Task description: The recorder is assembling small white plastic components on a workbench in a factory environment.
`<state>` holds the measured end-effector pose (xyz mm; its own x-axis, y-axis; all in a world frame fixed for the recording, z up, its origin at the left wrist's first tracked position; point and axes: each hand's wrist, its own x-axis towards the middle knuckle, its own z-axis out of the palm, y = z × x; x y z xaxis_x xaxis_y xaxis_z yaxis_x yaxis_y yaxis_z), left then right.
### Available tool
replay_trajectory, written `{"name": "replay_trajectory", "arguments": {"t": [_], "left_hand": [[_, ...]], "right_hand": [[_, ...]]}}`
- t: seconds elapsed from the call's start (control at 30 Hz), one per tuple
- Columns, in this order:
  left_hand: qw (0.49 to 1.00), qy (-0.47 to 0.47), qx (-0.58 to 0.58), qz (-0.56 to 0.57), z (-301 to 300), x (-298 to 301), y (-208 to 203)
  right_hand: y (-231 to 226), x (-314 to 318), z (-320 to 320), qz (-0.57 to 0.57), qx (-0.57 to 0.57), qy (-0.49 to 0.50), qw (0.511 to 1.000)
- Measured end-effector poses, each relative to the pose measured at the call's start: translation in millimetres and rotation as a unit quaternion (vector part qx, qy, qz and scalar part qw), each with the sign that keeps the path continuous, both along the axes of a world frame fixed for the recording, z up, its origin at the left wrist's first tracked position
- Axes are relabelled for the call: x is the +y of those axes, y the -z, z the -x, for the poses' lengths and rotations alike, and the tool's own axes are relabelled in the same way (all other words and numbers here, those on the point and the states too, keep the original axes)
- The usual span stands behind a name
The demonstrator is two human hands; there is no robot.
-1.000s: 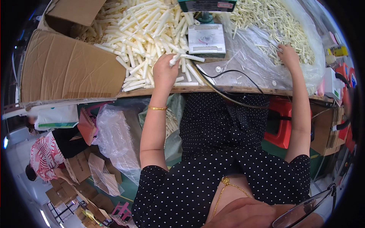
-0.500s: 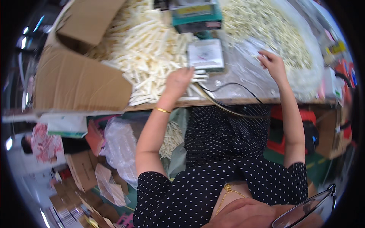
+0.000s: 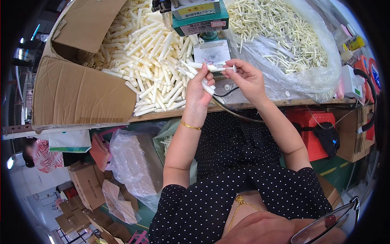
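Note:
My left hand (image 3: 198, 87) grips several white plastic tubes (image 3: 203, 85), and one tube (image 3: 198, 65) sticks out between thumb and fingers. My right hand (image 3: 248, 77) pinches a thin white stick (image 3: 225, 68) whose tip meets that tube's end. Both hands hover over the workbench edge, just in front of a small white plate (image 3: 211, 52) under a green machine (image 3: 199, 18). A heap of white tubes (image 3: 146, 49) lies left of my hands. A clear plastic bag of thin cream sticks (image 3: 284, 36) lies to the right.
An open cardboard box (image 3: 81, 93) holds the tube heap at the left. A black cable (image 3: 227, 110) runs over the wooden bench edge (image 3: 252, 106). Red crates (image 3: 313, 126), plastic bags (image 3: 130, 162) and cartons (image 3: 87, 183) sit below the bench. Another person (image 3: 40, 156) is at the far left.
My right hand left the stick pile and came in to the middle with a stick. My left hand lifted off the tube heap with tubes, and the hands now meet.

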<state>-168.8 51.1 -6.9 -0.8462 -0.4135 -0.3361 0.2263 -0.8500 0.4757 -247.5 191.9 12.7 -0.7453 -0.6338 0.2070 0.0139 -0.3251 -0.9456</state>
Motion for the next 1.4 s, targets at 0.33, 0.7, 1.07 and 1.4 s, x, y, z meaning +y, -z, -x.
{"name": "replay_trajectory", "arguments": {"t": [0.33,0.7,1.07,1.4], "left_hand": [[0.994,0.006,0.022,-0.11,7,20,-8],[0.996,-0.031,0.019,-0.082,8,22,0],[0.982,0.028,0.037,-0.18,15,23,1],[0.994,-0.061,-0.06,0.061,9,20,9]], "right_hand": [[-10,6,9,0.022,0.109,0.13,0.985],[-16,2,8,-0.073,0.381,0.106,0.916],[-19,-9,20,-0.103,0.357,0.042,0.927],[-7,-59,69,-0.296,0.444,0.072,0.843]]}}
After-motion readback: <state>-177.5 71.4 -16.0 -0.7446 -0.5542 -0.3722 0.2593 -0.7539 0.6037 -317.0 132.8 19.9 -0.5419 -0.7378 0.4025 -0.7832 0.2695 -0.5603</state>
